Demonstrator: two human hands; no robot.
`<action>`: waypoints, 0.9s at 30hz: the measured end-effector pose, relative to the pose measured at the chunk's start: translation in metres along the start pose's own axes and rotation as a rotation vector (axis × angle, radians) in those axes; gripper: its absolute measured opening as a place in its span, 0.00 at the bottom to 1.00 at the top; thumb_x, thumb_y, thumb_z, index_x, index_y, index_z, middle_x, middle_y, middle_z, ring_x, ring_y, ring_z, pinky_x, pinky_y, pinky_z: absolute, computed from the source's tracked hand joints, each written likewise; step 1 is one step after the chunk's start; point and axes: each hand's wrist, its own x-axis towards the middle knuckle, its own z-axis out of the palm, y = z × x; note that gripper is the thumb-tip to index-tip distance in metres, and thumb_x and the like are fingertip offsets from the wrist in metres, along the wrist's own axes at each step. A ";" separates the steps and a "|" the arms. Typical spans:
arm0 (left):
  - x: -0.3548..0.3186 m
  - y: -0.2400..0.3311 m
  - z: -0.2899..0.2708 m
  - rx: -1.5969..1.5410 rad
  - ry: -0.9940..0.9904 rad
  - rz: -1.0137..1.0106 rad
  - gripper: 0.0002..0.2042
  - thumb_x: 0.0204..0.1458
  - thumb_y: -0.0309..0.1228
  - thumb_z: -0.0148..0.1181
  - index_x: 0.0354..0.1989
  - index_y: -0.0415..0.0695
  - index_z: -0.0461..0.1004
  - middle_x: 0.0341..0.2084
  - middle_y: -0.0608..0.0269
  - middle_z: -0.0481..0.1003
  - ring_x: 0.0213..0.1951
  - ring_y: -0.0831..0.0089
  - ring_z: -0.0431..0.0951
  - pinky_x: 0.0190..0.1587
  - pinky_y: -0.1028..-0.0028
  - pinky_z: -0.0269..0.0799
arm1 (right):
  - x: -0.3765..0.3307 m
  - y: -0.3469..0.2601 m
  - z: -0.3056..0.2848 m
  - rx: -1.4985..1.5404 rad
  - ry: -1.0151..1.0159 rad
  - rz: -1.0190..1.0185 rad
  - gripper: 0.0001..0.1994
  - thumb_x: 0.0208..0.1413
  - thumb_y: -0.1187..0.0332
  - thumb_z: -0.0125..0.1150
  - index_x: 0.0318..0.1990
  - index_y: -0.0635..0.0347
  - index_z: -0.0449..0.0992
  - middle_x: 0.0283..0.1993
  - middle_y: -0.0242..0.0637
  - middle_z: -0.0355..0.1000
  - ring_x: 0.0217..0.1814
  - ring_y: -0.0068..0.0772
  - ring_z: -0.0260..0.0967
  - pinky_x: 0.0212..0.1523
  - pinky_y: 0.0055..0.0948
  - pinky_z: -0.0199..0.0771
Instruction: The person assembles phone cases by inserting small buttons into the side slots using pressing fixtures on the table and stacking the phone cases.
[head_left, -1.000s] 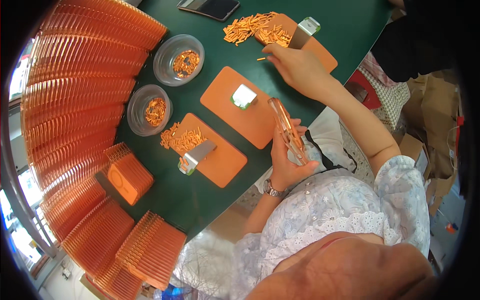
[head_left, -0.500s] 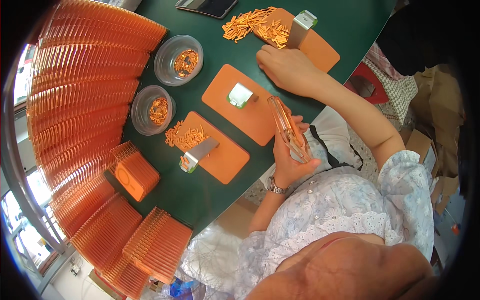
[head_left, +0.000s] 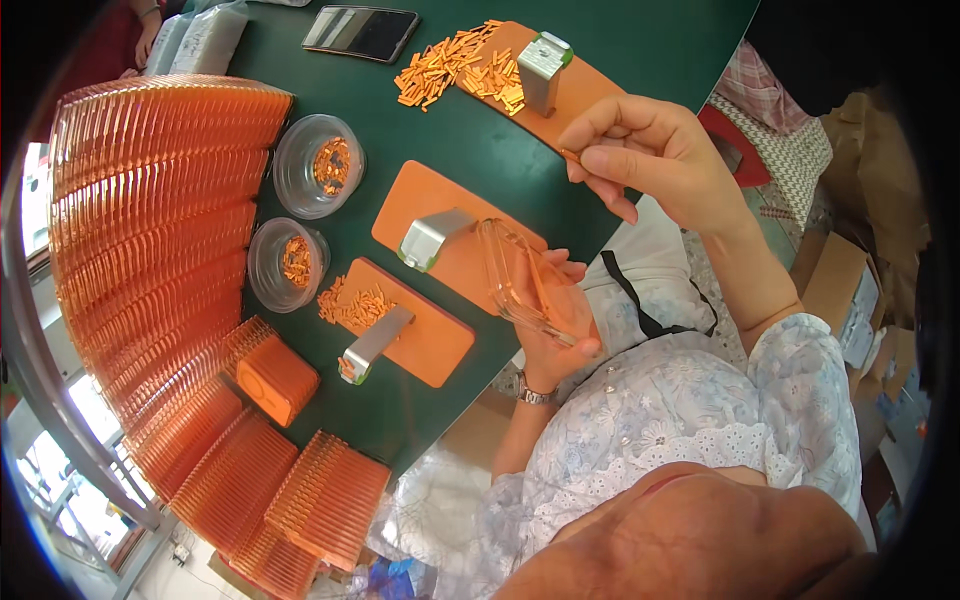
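My left hand [head_left: 548, 345], a watch on its wrist, is closed around a clear, orange-tinted phone case [head_left: 497, 268]. The case is tilted, and its rim lies over the edge of the middle orange pad [head_left: 402, 200]. To the right, my right hand [head_left: 655, 160] is raised, with thumb and forefinger pinched on a small orange piece [head_left: 570, 155], mostly covered by the fingertips. Below that hand lies the far orange pad [head_left: 590, 85], which carries a bent metal stand [head_left: 541, 75] and a pile of small orange pieces [head_left: 445, 65].
Rows of stacked orange cases [head_left: 160, 240] curve along the left. Two clear bowls [head_left: 290, 165] hold small shiny orange pieces. A near orange pad [head_left: 435, 345] bears another metal stand [head_left: 375, 340] and loose pieces. A dark phone [head_left: 360, 32] lies at the back of the green table [head_left: 340, 430].
My right hand has lifted off the far pad, moving toward me and right, now pinching a small piece. My left hand has turned the case flatter and shifted it left. The whole view has shifted.
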 end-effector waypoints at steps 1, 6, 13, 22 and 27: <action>0.001 0.001 0.002 -0.009 0.026 -0.010 0.58 0.30 0.57 0.74 0.67 0.39 0.47 0.54 0.51 0.64 0.49 0.62 0.71 0.51 0.61 0.69 | 0.001 -0.001 -0.002 -0.022 0.002 0.005 0.09 0.59 0.74 0.55 0.43 0.70 0.75 0.31 0.37 0.73 0.21 0.14 0.65 0.19 0.14 0.64; 0.002 0.006 0.001 0.054 0.033 -0.041 0.57 0.34 0.57 0.71 0.68 0.40 0.46 0.54 0.50 0.64 0.49 0.62 0.72 0.50 0.62 0.70 | 0.005 -0.006 -0.017 -0.070 -0.012 -0.062 0.09 0.59 0.74 0.54 0.45 0.68 0.75 0.28 0.34 0.72 0.20 0.14 0.65 0.19 0.14 0.64; 0.013 0.012 0.012 0.032 -0.076 -0.080 0.51 0.39 0.53 0.69 0.67 0.38 0.48 0.55 0.51 0.63 0.50 0.62 0.71 0.51 0.63 0.68 | 0.045 -0.036 -0.045 -0.296 0.025 -0.026 0.09 0.57 0.74 0.54 0.43 0.68 0.75 0.27 0.31 0.70 0.17 0.12 0.62 0.17 0.12 0.61; 0.037 0.017 0.031 0.019 -0.141 -0.093 0.43 0.39 0.47 0.69 0.61 0.38 0.55 0.56 0.54 0.63 0.51 0.66 0.70 0.54 0.65 0.66 | 0.084 -0.030 -0.054 -0.482 -0.164 -0.057 0.06 0.58 0.70 0.55 0.39 0.63 0.72 0.21 0.20 0.62 0.19 0.08 0.55 0.19 0.13 0.55; 0.042 0.019 0.035 -0.024 -0.135 -0.132 0.43 0.39 0.46 0.69 0.62 0.38 0.55 0.55 0.56 0.63 0.51 0.67 0.70 0.54 0.65 0.66 | 0.087 -0.028 -0.048 -0.423 -0.198 -0.068 0.08 0.58 0.67 0.56 0.39 0.61 0.72 0.20 0.18 0.59 0.23 0.07 0.54 0.23 0.14 0.55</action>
